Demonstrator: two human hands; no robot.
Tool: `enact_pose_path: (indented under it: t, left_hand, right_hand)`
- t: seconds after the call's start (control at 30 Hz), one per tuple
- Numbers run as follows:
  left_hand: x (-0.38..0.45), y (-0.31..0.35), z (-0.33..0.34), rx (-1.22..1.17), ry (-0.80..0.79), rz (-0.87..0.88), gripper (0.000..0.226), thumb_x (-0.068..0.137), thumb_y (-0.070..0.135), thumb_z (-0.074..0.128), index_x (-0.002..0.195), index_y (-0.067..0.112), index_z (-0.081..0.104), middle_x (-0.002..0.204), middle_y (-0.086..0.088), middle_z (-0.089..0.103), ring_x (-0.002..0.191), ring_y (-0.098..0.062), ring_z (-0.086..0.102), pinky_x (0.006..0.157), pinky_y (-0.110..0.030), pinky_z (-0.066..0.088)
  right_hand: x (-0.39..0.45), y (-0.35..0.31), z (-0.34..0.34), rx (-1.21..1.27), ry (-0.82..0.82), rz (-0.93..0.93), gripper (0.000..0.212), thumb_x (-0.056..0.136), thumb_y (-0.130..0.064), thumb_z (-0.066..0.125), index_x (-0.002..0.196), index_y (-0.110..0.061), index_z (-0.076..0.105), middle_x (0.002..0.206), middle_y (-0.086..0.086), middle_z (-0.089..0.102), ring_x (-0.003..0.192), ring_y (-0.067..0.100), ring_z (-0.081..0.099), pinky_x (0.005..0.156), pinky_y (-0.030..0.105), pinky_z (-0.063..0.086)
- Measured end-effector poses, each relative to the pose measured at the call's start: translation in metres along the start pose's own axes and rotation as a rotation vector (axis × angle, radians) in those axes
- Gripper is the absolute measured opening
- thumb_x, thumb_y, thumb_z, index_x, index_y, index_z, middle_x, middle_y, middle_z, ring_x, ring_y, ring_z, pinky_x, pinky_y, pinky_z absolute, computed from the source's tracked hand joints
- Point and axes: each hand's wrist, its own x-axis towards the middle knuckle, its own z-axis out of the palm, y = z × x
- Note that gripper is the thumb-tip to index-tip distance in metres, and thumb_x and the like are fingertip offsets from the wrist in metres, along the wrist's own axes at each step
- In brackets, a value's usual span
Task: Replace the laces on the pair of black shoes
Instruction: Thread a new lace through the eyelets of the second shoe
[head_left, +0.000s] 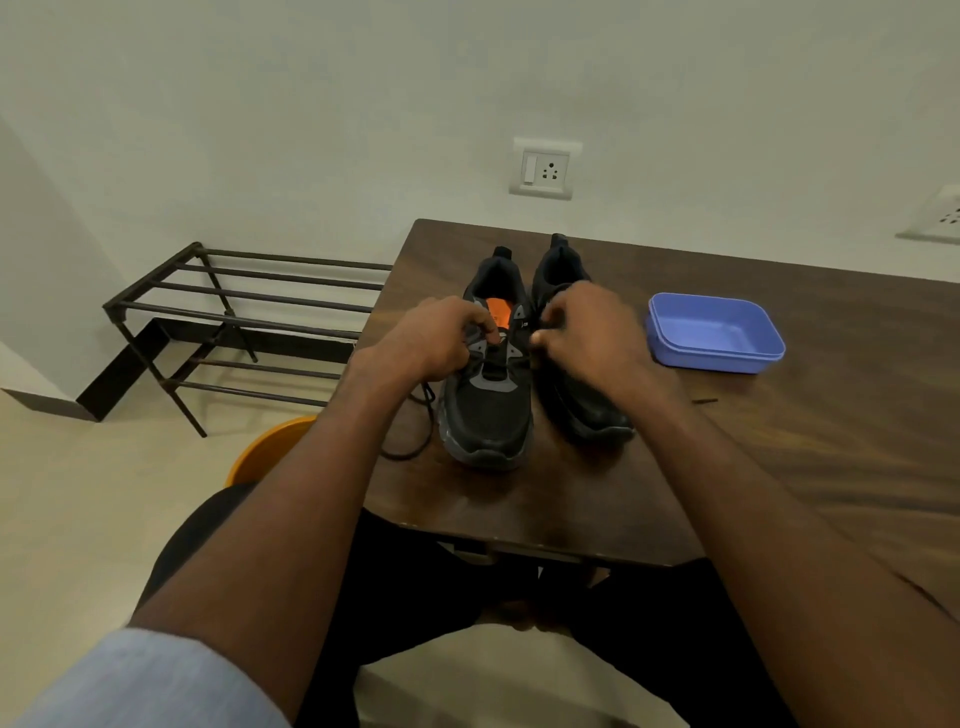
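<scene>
Wooden table (779, 467) bears blue tub (716, 332); both hands (436, 338) (587, 332) pinch left shoe's (488, 410) lace (423, 421).

Dark wood-grain bench (779, 467) bearing pair of black shoes (488, 410) side by side, loose black lace (423, 431) at left edge, blue plastic tub (714, 332) to right.

You sit in a plain domestic room: a wooden table (779, 467) against a bare wall, a wall socket (543, 169), a metal shoe rack (234, 312) on the tiled floor.
</scene>
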Motion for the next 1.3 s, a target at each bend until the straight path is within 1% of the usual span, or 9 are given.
enact_pose_path:
  t: [0.1, 0.2, 0.37, 0.53, 0.73, 0.9, 1.1, 1.2, 1.3]
  left_hand:
    - [-0.001, 0.001, 0.000, 0.010, -0.003, -0.008, 0.045, 0.092, -0.001, 0.064, 0.121, 0.034, 0.068, 0.114, 0.002, 0.055, 0.100, -0.016, 0.056, 0.079, -0.028, 0.048]
    - [-0.002, 0.001, 0.000, 0.003, -0.010, -0.015, 0.045, 0.092, 0.000, 0.066, 0.120, 0.035, 0.068, 0.118, 0.002, 0.057, 0.105, -0.017, 0.058, 0.084, -0.030, 0.050]
    - [-0.001, 0.003, 0.003, -0.006, 0.030, -0.065, 0.044, 0.091, 0.006, 0.070, 0.124, 0.029, 0.054, 0.106, 0.000, 0.059, 0.094, -0.018, 0.061, 0.070, -0.025, 0.046]
    - [-0.005, 0.008, 0.005, 0.028, 0.051, -0.114, 0.010, 0.093, 0.014, 0.070, 0.098, 0.018, 0.063, 0.097, 0.000, 0.065, 0.092, -0.017, 0.063, 0.073, -0.029, 0.048]
    - [-0.007, 0.009, 0.004, 0.064, 0.020, -0.104, 0.011, 0.095, 0.008, 0.065, 0.089, 0.017, 0.067, 0.095, -0.001, 0.066, 0.091, -0.018, 0.062, 0.072, -0.029, 0.047]
    - [-0.010, 0.009, -0.003, -0.076, 0.181, -0.132, 0.023, 0.103, 0.025, 0.059, 0.085, 0.013, 0.067, 0.080, -0.006, 0.068, 0.073, -0.018, 0.063, 0.059, -0.028, 0.047]
    - [-0.030, 0.035, -0.018, -1.115, -0.035, -0.225, 0.070, 0.106, 0.063, 0.022, 0.120, 0.009, 0.065, 0.090, -0.011, 0.079, 0.094, -0.030, 0.077, 0.086, -0.040, 0.058]
    - [-0.026, 0.037, -0.020, -1.229, -0.218, -0.126, 0.082, 0.099, 0.074, 0.022, 0.136, 0.008, 0.055, 0.104, -0.015, 0.077, 0.107, -0.033, 0.074, 0.098, -0.043, 0.055]
    - [-0.030, 0.033, -0.027, -1.114, -0.269, -0.070, 0.064, 0.104, 0.062, 0.039, 0.129, 0.006, 0.056, 0.075, -0.006, 0.065, 0.081, -0.029, 0.073, 0.086, -0.040, 0.056]
  right_hand:
    - [-0.003, -0.011, 0.014, -0.022, -0.180, -0.028, 0.020, 0.092, -0.036, 0.075, 0.100, -0.018, 0.075, 0.097, 0.003, 0.071, 0.090, 0.022, 0.066, 0.086, 0.046, 0.059]
    - [0.002, -0.003, 0.011, -0.033, -0.148, 0.006, 0.016, 0.092, -0.032, 0.075, 0.097, -0.017, 0.075, 0.097, 0.004, 0.072, 0.091, 0.024, 0.067, 0.087, 0.048, 0.059]
    - [0.002, 0.002, 0.008, 0.006, -0.233, -0.057, 0.013, 0.093, -0.032, 0.074, 0.090, -0.020, 0.075, 0.094, 0.001, 0.072, 0.088, 0.018, 0.066, 0.086, 0.043, 0.059]
    - [0.003, -0.001, 0.013, 0.000, -0.215, -0.091, 0.011, 0.094, -0.018, 0.069, 0.092, -0.025, 0.077, 0.099, -0.001, 0.074, 0.090, 0.018, 0.067, 0.090, 0.044, 0.059]
    - [0.000, -0.001, 0.005, -0.001, -0.268, -0.072, 0.015, 0.097, -0.021, 0.067, 0.108, -0.025, 0.078, 0.106, -0.002, 0.074, 0.095, 0.015, 0.068, 0.092, 0.041, 0.059]
    - [-0.015, -0.011, -0.018, 0.766, -0.382, 0.014, 0.013, 0.095, -0.019, 0.073, 0.106, -0.015, 0.077, 0.082, 0.005, 0.076, 0.066, 0.008, 0.062, 0.057, 0.019, 0.047]
    - [-0.020, -0.022, -0.037, 1.633, -0.301, 0.051, 0.023, 0.094, -0.004, 0.067, 0.117, -0.005, 0.070, 0.111, 0.014, 0.077, 0.093, 0.020, 0.075, 0.075, 0.022, 0.060]
    - [-0.018, -0.019, -0.038, 1.825, -0.283, 0.084, 0.013, 0.095, -0.002, 0.065, 0.108, -0.006, 0.066, 0.114, 0.015, 0.076, 0.105, 0.025, 0.074, 0.088, 0.026, 0.060]
    - [-0.012, -0.009, -0.042, 1.803, -0.135, 0.180, 0.005, 0.096, -0.004, 0.066, 0.101, -0.006, 0.066, 0.102, 0.014, 0.077, 0.099, 0.025, 0.075, 0.083, 0.026, 0.062]
